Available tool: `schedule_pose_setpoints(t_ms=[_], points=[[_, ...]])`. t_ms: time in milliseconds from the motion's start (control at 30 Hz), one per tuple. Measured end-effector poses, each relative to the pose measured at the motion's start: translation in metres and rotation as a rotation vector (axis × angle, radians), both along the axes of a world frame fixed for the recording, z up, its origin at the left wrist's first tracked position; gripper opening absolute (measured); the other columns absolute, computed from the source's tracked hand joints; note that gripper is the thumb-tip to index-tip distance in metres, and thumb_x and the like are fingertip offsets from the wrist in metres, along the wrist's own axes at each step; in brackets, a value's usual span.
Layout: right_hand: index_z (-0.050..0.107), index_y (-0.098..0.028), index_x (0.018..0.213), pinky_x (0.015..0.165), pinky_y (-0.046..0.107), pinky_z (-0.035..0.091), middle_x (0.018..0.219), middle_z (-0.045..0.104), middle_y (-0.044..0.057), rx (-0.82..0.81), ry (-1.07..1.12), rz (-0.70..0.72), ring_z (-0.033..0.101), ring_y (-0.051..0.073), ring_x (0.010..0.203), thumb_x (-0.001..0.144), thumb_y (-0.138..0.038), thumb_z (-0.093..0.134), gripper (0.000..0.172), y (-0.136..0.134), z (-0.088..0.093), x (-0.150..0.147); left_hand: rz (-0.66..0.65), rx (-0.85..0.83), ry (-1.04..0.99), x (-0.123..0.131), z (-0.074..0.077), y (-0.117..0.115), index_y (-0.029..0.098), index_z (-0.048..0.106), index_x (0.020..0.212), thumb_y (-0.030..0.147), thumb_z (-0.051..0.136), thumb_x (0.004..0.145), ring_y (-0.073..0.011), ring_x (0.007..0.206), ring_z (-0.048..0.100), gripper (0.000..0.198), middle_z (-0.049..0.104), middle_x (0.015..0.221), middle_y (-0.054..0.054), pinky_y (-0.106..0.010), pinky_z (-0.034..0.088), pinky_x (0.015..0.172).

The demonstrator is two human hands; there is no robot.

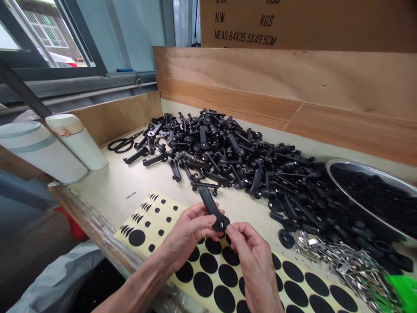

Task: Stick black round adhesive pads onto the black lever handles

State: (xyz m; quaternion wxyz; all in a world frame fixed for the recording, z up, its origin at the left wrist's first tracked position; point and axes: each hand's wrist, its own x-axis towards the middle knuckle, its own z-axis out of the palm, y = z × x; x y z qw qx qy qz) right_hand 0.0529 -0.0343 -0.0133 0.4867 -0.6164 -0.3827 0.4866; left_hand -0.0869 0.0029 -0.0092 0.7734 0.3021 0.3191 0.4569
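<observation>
My left hand (192, 228) is closed around a black plastic crank handle (211, 206), its narrow end pointing up and away, its round end with a small square hole toward me. At that round end, my right hand (252, 256) pinches thumb and finger together against the rim. Whatever small thing those fingertips may hold is hidden. Under both hands lies a pale yellow sheet (153, 213) of black stickers, with large round dots (208, 263) and smaller ones. Beyond the hands spreads a big heap of similar black handles (224, 152).
Scissors (124, 144) lie at the heap's left, near two white cups (80, 141). At right are a metal bowl (335, 174) of black parts, a pile of shiny metal pieces (352, 265) and something green (402, 289). Wooden boards (276, 74) wall the table's back.
</observation>
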Motion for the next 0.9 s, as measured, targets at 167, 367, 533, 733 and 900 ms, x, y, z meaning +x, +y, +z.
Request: schedule_pose_setpoints(t_ms=[167,367,533,733,900], points=[[0.061,-0.019,0.069,0.053,0.024,0.034,0.059,0.053,-0.002,0.025,-0.023,0.015,0.042,0.013,0.057,0.079,-0.05,0.063,0.033,0.001,-0.001,0.0,-0.008,0.025,0.056,0.0,0.002,-0.001,0.014,0.066,0.106,0.014,0.069,0.078,-0.0144,0.078,0.062,0.029,0.064,0.11,-0.01,-0.024,0.049,0.067],[0.06,-0.02,0.072,0.052,0.024,0.039,0.06,0.056,-0.001,0.088,-0.147,0.041,0.047,0.014,0.056,0.081,-0.051,0.059,0.032,0.0,-0.006,0.003,0.07,0.073,0.162,0.003,0.003,-0.003,0.014,0.067,0.106,0.015,0.072,0.075,-0.0154,0.081,0.06,0.031,0.065,0.111,-0.011,-0.024,0.049,0.066],[0.059,-0.021,0.071,0.054,0.023,0.043,0.064,0.058,-0.001,0.208,-0.311,0.023,0.052,0.014,0.057,0.084,-0.042,0.057,0.025,0.0,-0.001,0.005,0.122,0.134,0.227,0.003,0.004,-0.007,0.018,0.068,0.107,0.015,0.073,0.074,-0.0158,0.088,0.061,0.033,0.068,0.111,-0.007,-0.024,0.051,0.074],[0.055,-0.022,0.065,0.049,0.021,0.041,0.059,0.055,-0.003,0.311,-0.488,-0.001,0.049,0.012,0.05,0.085,-0.038,0.055,0.026,0.002,0.004,0.004,0.116,0.173,0.266,0.004,0.006,-0.009,0.019,0.069,0.105,0.012,0.071,0.073,-0.0151,0.084,0.061,0.033,0.069,0.109,-0.006,-0.023,0.052,0.071],[0.056,-0.024,0.071,0.048,0.023,0.04,0.068,0.059,-0.002,0.303,-0.746,0.017,0.053,0.012,0.051,0.089,-0.041,0.051,0.025,-0.002,0.0,0.006,0.113,0.183,0.288,0.003,0.004,-0.009,0.019,0.069,0.105,0.012,0.071,0.074,-0.0141,0.082,0.061,0.032,0.07,0.103,-0.006,-0.022,0.051,0.071]])
